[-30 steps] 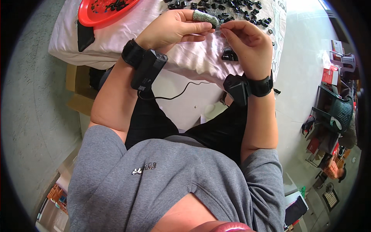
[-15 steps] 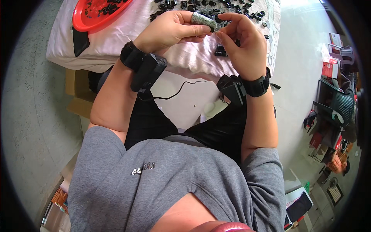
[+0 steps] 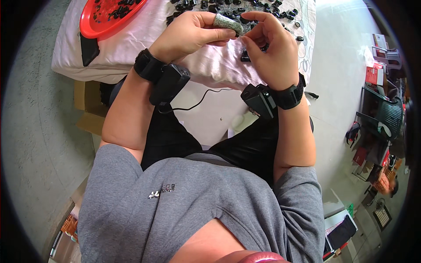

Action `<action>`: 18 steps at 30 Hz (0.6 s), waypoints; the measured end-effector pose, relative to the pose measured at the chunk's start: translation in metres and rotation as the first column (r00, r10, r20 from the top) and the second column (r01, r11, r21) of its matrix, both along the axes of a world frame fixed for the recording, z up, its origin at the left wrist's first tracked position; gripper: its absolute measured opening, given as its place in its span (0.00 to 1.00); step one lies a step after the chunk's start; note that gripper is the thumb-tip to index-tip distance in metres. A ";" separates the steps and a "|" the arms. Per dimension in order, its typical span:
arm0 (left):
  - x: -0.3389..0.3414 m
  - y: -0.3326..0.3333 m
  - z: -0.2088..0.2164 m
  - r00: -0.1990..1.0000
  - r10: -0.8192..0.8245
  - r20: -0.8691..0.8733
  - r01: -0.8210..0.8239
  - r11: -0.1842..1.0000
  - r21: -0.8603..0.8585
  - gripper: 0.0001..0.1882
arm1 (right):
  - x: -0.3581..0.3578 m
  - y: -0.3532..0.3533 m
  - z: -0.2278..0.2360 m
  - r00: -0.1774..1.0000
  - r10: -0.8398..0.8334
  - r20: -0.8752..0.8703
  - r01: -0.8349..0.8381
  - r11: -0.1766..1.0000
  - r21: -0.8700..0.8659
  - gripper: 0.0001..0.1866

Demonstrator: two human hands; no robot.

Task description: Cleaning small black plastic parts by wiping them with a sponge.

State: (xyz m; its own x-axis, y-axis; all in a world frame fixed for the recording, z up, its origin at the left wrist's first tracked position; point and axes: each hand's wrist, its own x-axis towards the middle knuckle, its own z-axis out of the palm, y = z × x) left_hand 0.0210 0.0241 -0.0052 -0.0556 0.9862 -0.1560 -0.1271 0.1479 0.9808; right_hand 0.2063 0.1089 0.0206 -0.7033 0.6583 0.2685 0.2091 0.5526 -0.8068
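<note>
While black pieces (image 3: 213, 8) litter pink cloth (image 3: 131, 55), pale floor (image 3: 331, 83) flanks it.

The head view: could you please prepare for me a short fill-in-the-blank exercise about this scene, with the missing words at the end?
1. The speckled finger cover is worn on the person's ____ hand.
2. The tray at the upper left is coloured ____.
3. The small pieces scattered on the pale cloth are mostly ____ in colour.
4. The person's shirt is coloured ____.

Missing words: left; red; black; grey.
</note>
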 end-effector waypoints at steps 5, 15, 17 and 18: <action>-0.002 -0.002 0.000 0.997 -0.014 -0.070 0.014 1.000 -0.004 0.13 | -0.003 -0.002 0.001 1.000 0.009 0.004 -0.009 1.000 -0.018 0.22; -0.006 -0.002 -0.001 0.996 0.062 0.059 -0.059 0.997 -0.045 0.12 | 0.000 0.015 0.003 0.999 0.027 -0.024 -0.030 0.992 -0.119 0.18; -0.020 -0.002 -0.006 0.981 0.102 0.167 -0.094 0.994 -0.056 0.12 | 0.001 0.025 0.000 0.999 -0.046 0.015 0.047 0.996 -0.077 0.13; -0.023 -0.003 -0.005 0.981 0.100 0.168 -0.092 0.994 -0.055 0.12 | 0.002 0.029 -0.002 0.999 -0.048 0.016 0.049 0.996 -0.077 0.13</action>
